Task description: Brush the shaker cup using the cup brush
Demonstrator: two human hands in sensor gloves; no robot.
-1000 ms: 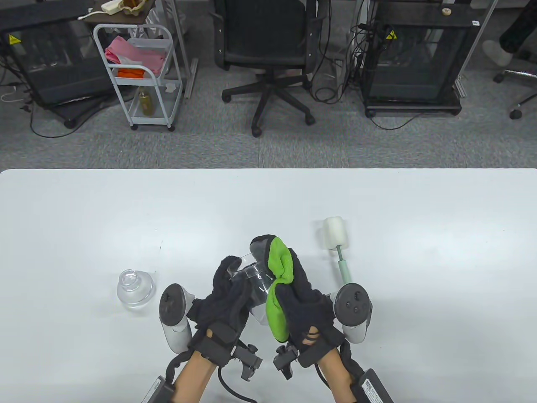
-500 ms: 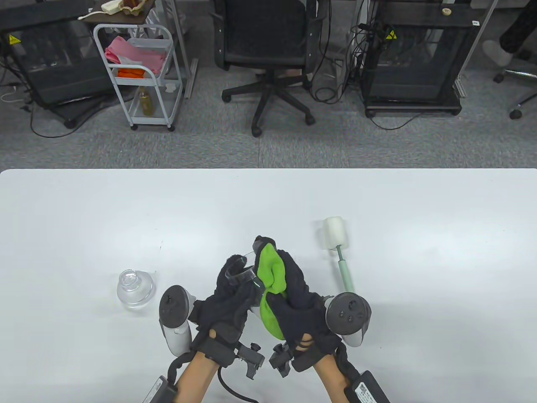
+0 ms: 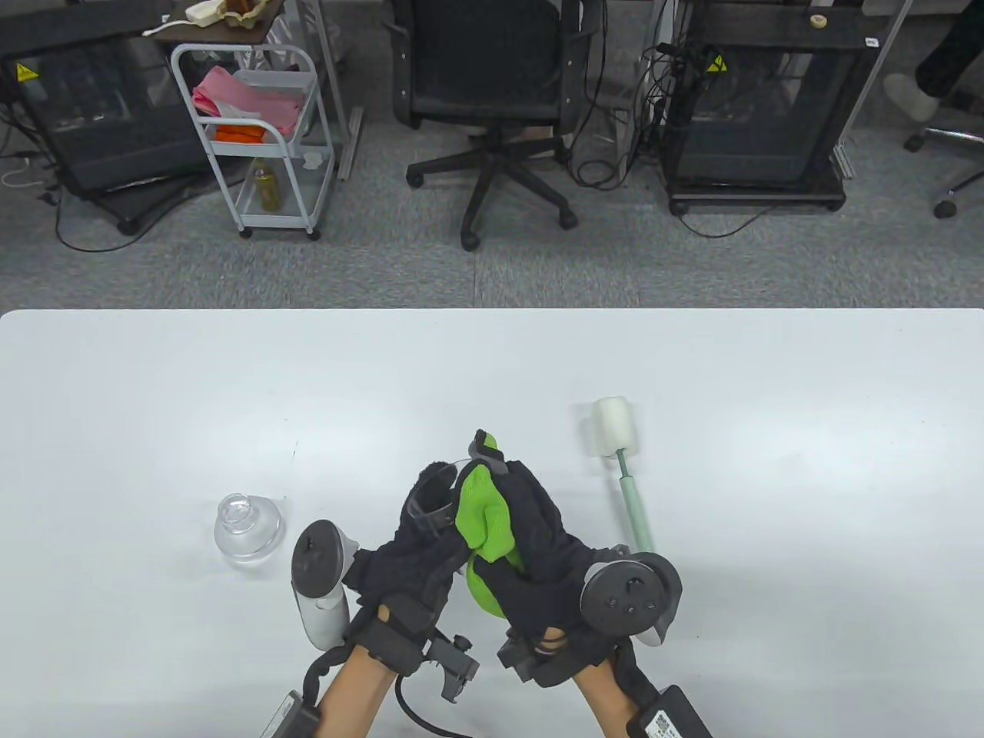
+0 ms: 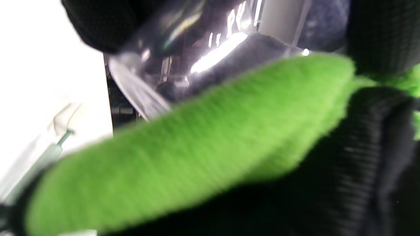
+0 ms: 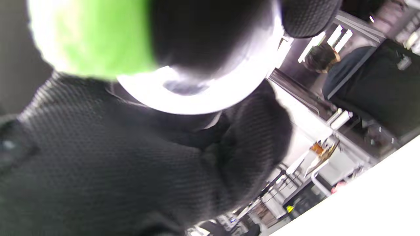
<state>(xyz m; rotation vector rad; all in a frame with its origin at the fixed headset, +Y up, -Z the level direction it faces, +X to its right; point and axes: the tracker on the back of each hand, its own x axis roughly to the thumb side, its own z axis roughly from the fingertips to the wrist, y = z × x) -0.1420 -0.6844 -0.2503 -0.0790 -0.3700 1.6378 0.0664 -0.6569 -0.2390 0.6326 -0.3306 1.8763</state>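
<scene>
My left hand (image 3: 419, 538) grips the clear shaker cup (image 3: 435, 498) and holds it above the table near the front middle. My right hand (image 3: 530, 538) holds a green cloth (image 3: 483, 516) pressed against the cup's side. The cup shows close up in the left wrist view (image 4: 183, 49) with the cloth (image 4: 197, 141) across it, and its round base shows in the right wrist view (image 5: 197, 88). The cup brush (image 3: 621, 461), with a white sponge head and pale green handle, lies on the table to the right of my right hand, untouched.
The clear domed lid (image 3: 246, 525) stands on the white table (image 3: 154, 400) left of my left hand. Beyond the far table edge are an office chair (image 3: 492, 92), a white trolley (image 3: 257, 131) and black cabinets.
My right hand has rolled leftward and drawn back toward me with the cloth, sliding it along the cup. The cup has tipped more upright in my left hand. The brush has not moved.
</scene>
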